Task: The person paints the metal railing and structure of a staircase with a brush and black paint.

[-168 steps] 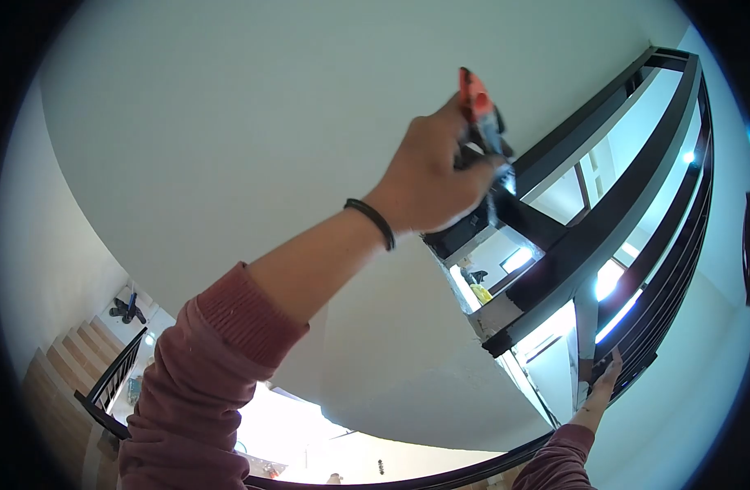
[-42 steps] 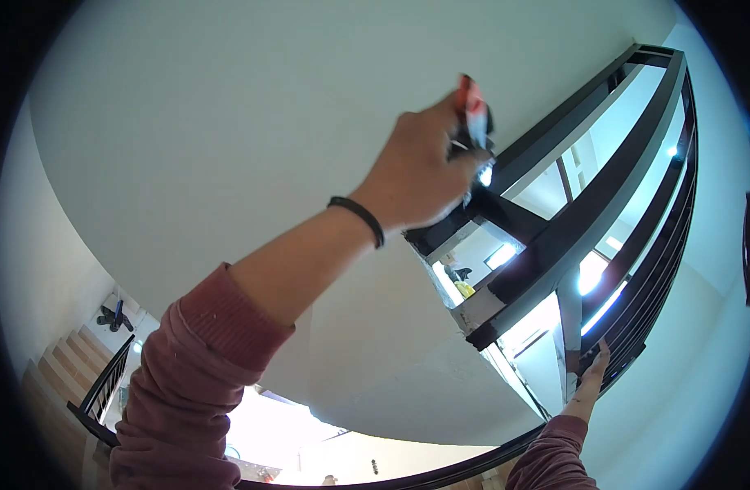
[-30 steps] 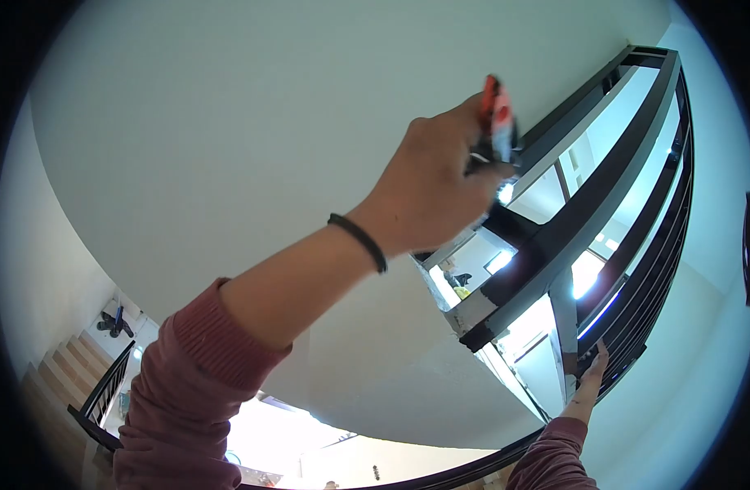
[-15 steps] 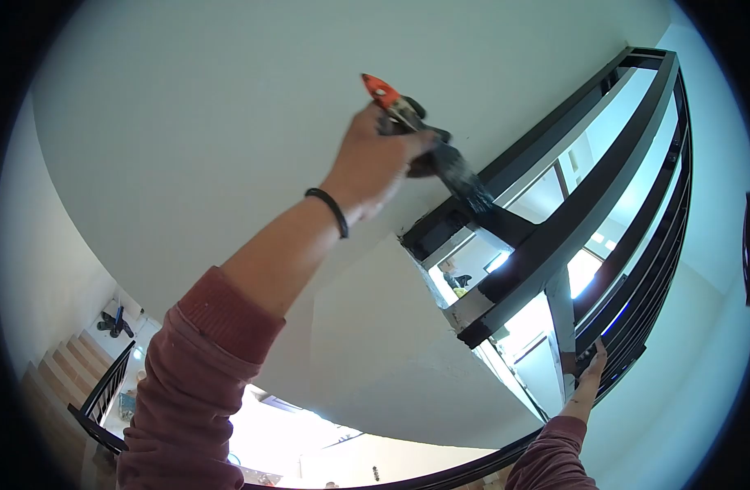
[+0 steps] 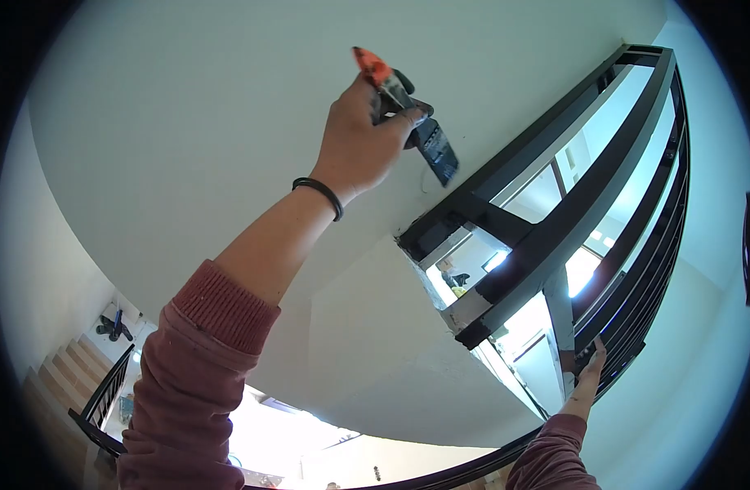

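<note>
My left hand (image 5: pixel 367 135), with a dark band at its wrist, grips a paintbrush (image 5: pixel 439 151) with an orange-tipped handle. The brush has dark, paint-coated bristles pointing down to the right, apart from the black railing frame (image 5: pixel 571 216). Dark stains mark the fingers. Lower right, my right hand (image 5: pixel 590 369) holds one of the railing's black bars; some of its fingers are hidden. Near the frame's lower end, a short piece (image 5: pixel 466 310) shows a pale, unpainted-looking patch.
A large pale wall surface (image 5: pixel 228 147) spreads behind my left arm. Wooden stairs (image 5: pixel 69 367) and a smaller black railing (image 5: pixel 105 400) lie at the lower left. A curved dark rail (image 5: pixel 440 474) crosses the bottom. Bright openings show through the railing.
My left hand has moved up and slightly left with the paintbrush, and the bristles have come away from the black frame. My right hand stays at the bar.
</note>
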Tool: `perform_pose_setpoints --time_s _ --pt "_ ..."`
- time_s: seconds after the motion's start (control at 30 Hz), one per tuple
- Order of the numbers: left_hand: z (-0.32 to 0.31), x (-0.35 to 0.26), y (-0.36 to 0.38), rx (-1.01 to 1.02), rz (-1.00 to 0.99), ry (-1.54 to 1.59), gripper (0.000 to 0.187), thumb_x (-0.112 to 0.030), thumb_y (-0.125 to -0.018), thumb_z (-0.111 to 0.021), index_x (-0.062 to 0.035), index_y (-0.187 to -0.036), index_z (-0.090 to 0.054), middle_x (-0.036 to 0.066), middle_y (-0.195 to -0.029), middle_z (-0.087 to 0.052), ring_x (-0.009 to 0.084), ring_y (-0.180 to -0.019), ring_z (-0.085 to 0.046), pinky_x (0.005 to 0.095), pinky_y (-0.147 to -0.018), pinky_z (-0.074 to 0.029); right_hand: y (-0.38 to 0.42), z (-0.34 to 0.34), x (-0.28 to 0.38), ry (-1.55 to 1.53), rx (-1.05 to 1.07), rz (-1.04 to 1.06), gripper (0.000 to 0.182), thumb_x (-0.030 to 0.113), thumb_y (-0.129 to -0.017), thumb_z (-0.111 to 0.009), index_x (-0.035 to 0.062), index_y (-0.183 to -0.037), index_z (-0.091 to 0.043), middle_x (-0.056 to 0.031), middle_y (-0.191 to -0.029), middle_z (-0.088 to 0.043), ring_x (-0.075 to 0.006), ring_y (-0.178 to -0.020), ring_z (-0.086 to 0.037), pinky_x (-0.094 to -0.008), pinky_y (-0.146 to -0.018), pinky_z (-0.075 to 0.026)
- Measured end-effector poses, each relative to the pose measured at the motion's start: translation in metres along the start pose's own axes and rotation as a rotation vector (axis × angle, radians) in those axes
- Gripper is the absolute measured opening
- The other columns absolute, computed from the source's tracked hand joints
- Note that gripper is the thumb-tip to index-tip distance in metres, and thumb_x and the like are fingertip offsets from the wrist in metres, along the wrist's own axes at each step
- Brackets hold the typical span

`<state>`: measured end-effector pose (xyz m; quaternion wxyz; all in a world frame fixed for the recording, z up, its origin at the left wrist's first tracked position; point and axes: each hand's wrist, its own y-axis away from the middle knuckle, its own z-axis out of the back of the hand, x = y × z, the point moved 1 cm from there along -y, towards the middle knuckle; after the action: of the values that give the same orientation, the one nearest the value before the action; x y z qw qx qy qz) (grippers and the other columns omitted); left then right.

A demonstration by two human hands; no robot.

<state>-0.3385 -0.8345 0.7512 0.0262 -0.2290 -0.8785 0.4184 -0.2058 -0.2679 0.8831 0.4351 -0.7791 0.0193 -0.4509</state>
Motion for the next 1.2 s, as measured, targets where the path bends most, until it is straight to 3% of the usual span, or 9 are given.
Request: perform_pose_setpoints --time_s 0.13,0.27,0.43,0.67,0.87,0.9,1.0,1.1,1.2 --pt "-0.013 0.004 0.010 0.082 -0.134 -0.369 0.020 -0.004 -0.076 -0.057 0.0015 -0.093 -0.050 0.014 -0.084 -0.062 0.0191 -0.079 -0.063 0.0292 -0.070 -0.048 0.007 -0.008 0.004 -0.025 0.013 0.005 0.020 0.026 -0.079 -0.058 0.0159 -0.067 -0.046 0.0049 -0.050 -0.038 -0.0072 -0.039 -0.035 -0.0216 -0.037 -0.028" --pt "-0.028 0.007 0.020 0.142 -0.061 0.197 0.022 -0.006 -0.075 -0.059 0.0009 -0.094 -0.051 0.014 -0.082 -0.062 0.0206 -0.076 -0.062 0.0301 -0.070 -0.047 -0.022 0.014 -0.010 -0.088 0.156 -0.072 0.021 0.026 -0.078 -0.058 0.0168 -0.066 -0.044 0.0050 -0.050 -0.038 -0.0073 -0.039 -0.035 -0.0217 -0.037 -0.027" --pt "-0.020 -0.003 0.004 0.080 -0.132 -0.212 0.024 -0.010 -0.075 -0.062 0.0003 -0.094 -0.052 0.013 -0.084 -0.062 0.0249 -0.071 -0.061 0.0306 -0.068 -0.047 -0.002 -0.001 -0.001 -0.068 0.069 -0.008 0.021 0.026 -0.078 -0.059 0.0171 -0.065 -0.044 0.0051 -0.049 -0.038 -0.0073 -0.038 -0.034 -0.0217 -0.037 -0.027" --pt "-0.034 -0.052 0.032 0.166 -0.077 0.167 0.021 -0.010 -0.075 -0.059 0.0003 -0.092 -0.053 0.013 -0.080 -0.060 0.0253 -0.075 -0.059 0.0333 -0.072 -0.045 -0.005 0.000 -0.003 -0.047 0.083 -0.017 0.020 0.025 -0.077 -0.059 0.0168 -0.065 -0.046 0.0052 -0.049 -0.039 -0.0075 -0.038 -0.036 -0.0219 -0.037 -0.028" --pt "-0.026 -0.037 0.027 0.063 -0.197 -0.258 0.021 -0.009 -0.074 -0.058 0.0015 -0.090 -0.051 0.016 -0.078 -0.059 0.0250 -0.071 -0.059 0.0364 -0.069 -0.045 -0.023 0.011 -0.009 -0.055 0.138 -0.032 0.020 0.025 -0.081 -0.057 0.0153 -0.067 -0.047 0.0048 -0.051 -0.040 -0.0075 -0.039 -0.036 -0.0218 -0.038 -0.029" --pt "-0.030 -0.034 0.030 0.111 -0.186 -0.288 0.022 -0.003 -0.075 -0.061 -0.0001 -0.094 -0.051 0.008 -0.079 -0.060 0.0110 -0.072 -0.059 0.0237 -0.063 -0.047 -0.020 0.010 -0.007 -0.044 0.175 -0.032 0.020 0.026 -0.083 -0.055 0.0144 -0.068 -0.047 0.0038 -0.053 -0.040 -0.0076 -0.041 -0.037 -0.0218 -0.038 -0.029" --pt "-0.043 -0.048 0.040 0.190 -0.282 -0.295 0.020 -0.002 -0.075 -0.060 -0.0008 -0.092 -0.052 0.008 -0.078 -0.060 0.0098 -0.073 -0.058 0.0236 -0.065 -0.047 -0.030 0.018 -0.012 -0.047 0.286 0.012 0.020 0.027 -0.083 -0.055 0.0133 -0.070 -0.047 0.0031 -0.056 -0.039 -0.0077 -0.044 -0.037 -0.0219 -0.039 -0.029" --pt "-0.055 -0.072 0.050 0.247 -0.307 -0.197 0.022 -0.004 -0.072 -0.061 0.0004 -0.090 -0.049 0.015 -0.072 -0.058 0.0247 -0.069 -0.059 0.0312 -0.063 -0.046 -0.039 0.022 -0.017 -0.127 0.310 -0.037 0.020 0.027 -0.083 -0.057 0.0131 -0.073 -0.047 0.0027 -0.056 -0.040 -0.0078 -0.045 -0.038 -0.0219 -0.040 -0.029" --pt "-0.051 -0.099 0.055 0.222 -0.224 -0.049 0.020 -0.005 -0.076 -0.059 0.0005 -0.093 -0.049 0.015 -0.079 -0.060 0.0245 -0.074 -0.061 0.0310 -0.067 -0.049 -0.041 0.021 -0.016 -0.151 0.310 -0.047 0.019 0.026 -0.084 -0.056 0.0137 -0.074 -0.047 0.0024 -0.056 -0.041 -0.0080 -0.045 -0.038 -0.0221 -0.039 -0.030"
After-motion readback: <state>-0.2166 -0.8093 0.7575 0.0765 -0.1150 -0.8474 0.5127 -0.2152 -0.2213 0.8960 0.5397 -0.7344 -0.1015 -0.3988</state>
